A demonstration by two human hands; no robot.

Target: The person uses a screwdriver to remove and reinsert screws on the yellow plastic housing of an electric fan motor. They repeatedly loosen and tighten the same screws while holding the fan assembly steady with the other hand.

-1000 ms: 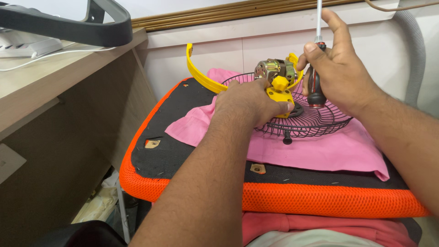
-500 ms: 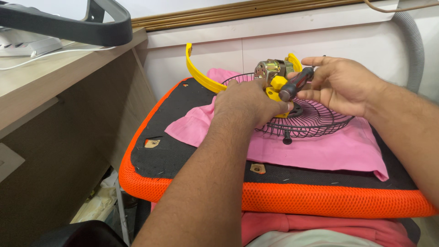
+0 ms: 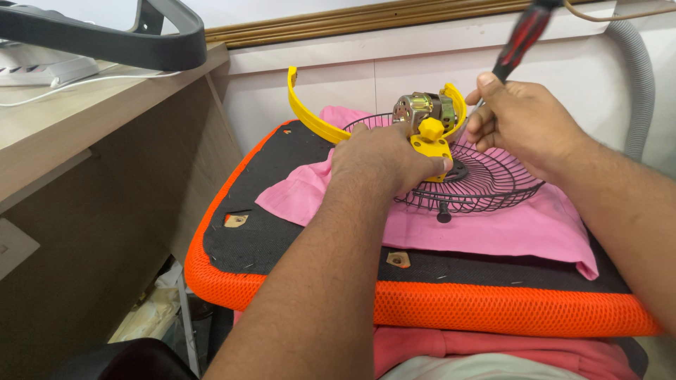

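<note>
A small fan motor (image 3: 420, 110) in a yellow plastic housing (image 3: 431, 138) sits on a black wire fan grille (image 3: 486, 184). My left hand (image 3: 384, 157) grips the yellow housing and motor from the near side. My right hand (image 3: 524, 119) is shut on a screwdriver with a red and black handle (image 3: 524, 35), which points up and right, blurred; its tip is hidden by my fingers beside the motor. A curved yellow bracket arm (image 3: 304, 112) rises to the left of the motor.
The grille rests on a pink cloth (image 3: 493, 225) spread over a black cushion with an orange mesh rim (image 3: 493, 313). A wooden desk (image 3: 84, 134) with a white power strip (image 3: 42, 70) stands to the left. A grey hose (image 3: 637, 77) hangs at the right wall.
My right hand has swung the screwdriver from lying across the motor to standing upright, handle high at the upper right. My left hand stays on the yellow housing.
</note>
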